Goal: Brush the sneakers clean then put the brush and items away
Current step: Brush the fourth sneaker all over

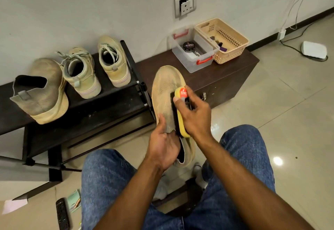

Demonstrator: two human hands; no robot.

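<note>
A tan knit sneaker (165, 89) is held toe-away in front of my knees. My left hand (165, 145) grips it at the collar from the left side. My right hand (192, 114) holds a yellow brush (181, 121) with a red label, its black bristles pressed against the sneaker's upper. The matching sneaker (40, 92) stands on the dark shoe rack (108, 107) at the left. A clear plastic box (194, 52) with red handles holds a tin of polish (188, 46).
Two beige lace-up shoes (81, 74) (113, 62) stand on the rack beside the sneaker. A beige basket (223, 40) with small items sits on a low dark cabinet (226, 72). A remote (62, 213) and a notepad (74, 201) lie on the tiled floor.
</note>
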